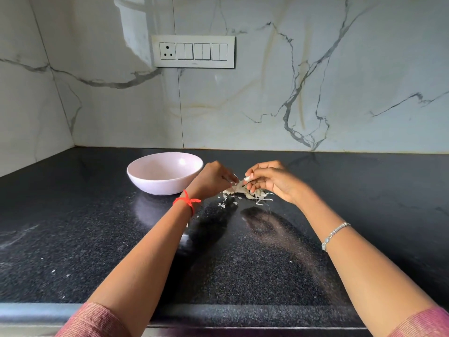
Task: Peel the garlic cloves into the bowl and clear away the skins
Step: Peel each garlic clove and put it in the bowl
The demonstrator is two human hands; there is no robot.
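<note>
right hand pinches a small white garlic clove, left hand fingers tug its papery skin above loose skins on the black speckled desk; the round pale pink bowl shows no cloves, so it looks like early days.

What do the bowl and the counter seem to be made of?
Bowl: probably glazed ceramic or melamine, pale pink, smooth, with a soft highlight. Counter: likely polished black granite; speckled grain, mirror-like reflections.
</note>
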